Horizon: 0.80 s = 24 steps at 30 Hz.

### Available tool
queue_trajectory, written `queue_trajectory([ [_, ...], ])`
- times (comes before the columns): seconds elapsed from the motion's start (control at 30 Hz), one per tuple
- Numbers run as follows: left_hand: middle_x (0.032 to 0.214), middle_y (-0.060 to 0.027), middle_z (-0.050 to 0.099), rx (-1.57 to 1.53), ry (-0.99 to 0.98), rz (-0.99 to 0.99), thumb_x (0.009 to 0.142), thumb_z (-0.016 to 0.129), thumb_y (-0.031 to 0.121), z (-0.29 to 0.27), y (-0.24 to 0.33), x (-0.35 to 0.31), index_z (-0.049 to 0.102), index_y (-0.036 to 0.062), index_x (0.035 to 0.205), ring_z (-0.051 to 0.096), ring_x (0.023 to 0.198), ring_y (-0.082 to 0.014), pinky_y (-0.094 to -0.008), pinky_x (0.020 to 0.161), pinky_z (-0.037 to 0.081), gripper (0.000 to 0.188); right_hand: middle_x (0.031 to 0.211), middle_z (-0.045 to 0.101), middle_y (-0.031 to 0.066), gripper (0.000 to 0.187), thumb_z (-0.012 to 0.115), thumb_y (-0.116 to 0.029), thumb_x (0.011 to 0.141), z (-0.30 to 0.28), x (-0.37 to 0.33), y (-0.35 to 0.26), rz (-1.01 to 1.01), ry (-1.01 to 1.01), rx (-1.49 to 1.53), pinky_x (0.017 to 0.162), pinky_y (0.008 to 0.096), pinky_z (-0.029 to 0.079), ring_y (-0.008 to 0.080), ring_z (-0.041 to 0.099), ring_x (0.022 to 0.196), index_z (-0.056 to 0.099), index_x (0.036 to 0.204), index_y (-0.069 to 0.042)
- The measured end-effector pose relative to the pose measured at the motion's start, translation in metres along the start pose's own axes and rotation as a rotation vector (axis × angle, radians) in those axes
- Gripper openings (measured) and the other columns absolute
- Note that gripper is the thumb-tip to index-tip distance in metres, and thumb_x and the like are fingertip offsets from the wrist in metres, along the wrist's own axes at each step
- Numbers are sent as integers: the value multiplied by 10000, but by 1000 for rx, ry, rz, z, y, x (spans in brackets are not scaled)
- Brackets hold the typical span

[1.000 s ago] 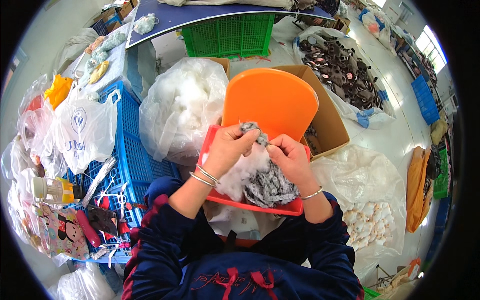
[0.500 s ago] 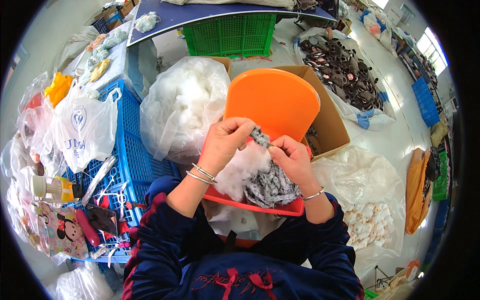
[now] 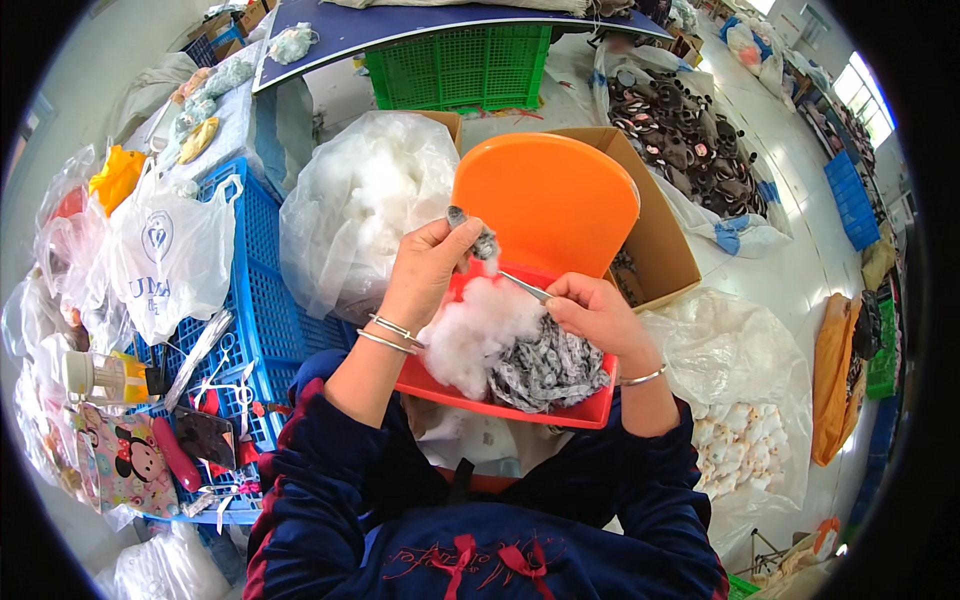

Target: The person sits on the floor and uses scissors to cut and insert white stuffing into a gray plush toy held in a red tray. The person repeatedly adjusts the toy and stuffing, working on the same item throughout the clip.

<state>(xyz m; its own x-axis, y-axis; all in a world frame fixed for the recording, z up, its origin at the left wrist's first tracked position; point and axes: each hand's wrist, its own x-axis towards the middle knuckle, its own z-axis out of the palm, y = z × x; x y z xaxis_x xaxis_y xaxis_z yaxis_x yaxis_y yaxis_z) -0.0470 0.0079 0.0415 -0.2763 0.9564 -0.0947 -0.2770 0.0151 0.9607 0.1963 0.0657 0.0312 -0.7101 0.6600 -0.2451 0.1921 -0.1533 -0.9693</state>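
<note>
My left hand (image 3: 425, 262) is raised over the red tray (image 3: 588, 414), pinching a small grey furry fabric piece (image 3: 486, 243) between thumb and fingers. In my right hand (image 3: 602, 318) is a slim pair of metal tweezers (image 3: 525, 287). Their tip points left, at a wisp of white fluff by the lower end of the fabric piece. Below my hands, the tray holds a heap of white stuffing (image 3: 465, 345) on its left side. Several more grey furry pieces (image 3: 548, 372) lie bunched on its right.
An orange plastic seat (image 3: 545, 195) stands just beyond the tray, with a cardboard box (image 3: 660, 255) behind it. A clear bag of stuffing (image 3: 370, 200) and blue crates (image 3: 275, 335) are at left. Plastic sheeting with small white pieces (image 3: 745, 450) lies at right.
The tweezers now show in my right hand, which has moved slightly right and down off the fabric piece. My left hand has risen and shifted left with the piece.
</note>
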Motion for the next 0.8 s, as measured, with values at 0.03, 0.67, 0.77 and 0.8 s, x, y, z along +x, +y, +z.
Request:
queue_trajectory([
  [0.03, 740, 8, 629, 34, -35, -22, 937, 628, 234, 0, 0, -1, 693, 21, 862, 522, 664, -38, -193, 603, 410, 235, 708, 528, -48, 159, 640, -180, 915, -5, 1, 0, -32, 50, 34, 534, 184, 363, 20, 450, 596, 606, 934, -26],
  [0.67, 821, -2, 657, 380, -576, -232, 946, 571, 176, 34, -42, -11, 686, -8, 935, 584, 718, -60, -219, 709, 472, 218, 748, 588, 8, 171, 648, -166, 906, 14, 15, 5, -68, 50, 131, 587, 230, 441, 66, 545, 684, 608, 880, -2],
  [0.77, 803, -1, 643, 391, -585, -202, 950, 549, 168, 38, -36, -16, 676, -9, 933, 577, 718, -65, -224, 702, 470, 219, 737, 584, -1, 178, 636, -174, 914, 11, 14, 9, -77, 47, 21, 595, 230, 433, 61, 540, 688, 605, 863, -6],
  [0.8, 785, 0, 630, 393, -590, -199, 959, 536, 177, 38, -37, -16, 667, -5, 916, 570, 718, -68, -227, 707, 467, 228, 735, 583, -4, 179, 629, -172, 919, 10, 14, 8, -85, 46, -46, 598, 231, 433, 61, 539, 688, 603, 858, -7],
])
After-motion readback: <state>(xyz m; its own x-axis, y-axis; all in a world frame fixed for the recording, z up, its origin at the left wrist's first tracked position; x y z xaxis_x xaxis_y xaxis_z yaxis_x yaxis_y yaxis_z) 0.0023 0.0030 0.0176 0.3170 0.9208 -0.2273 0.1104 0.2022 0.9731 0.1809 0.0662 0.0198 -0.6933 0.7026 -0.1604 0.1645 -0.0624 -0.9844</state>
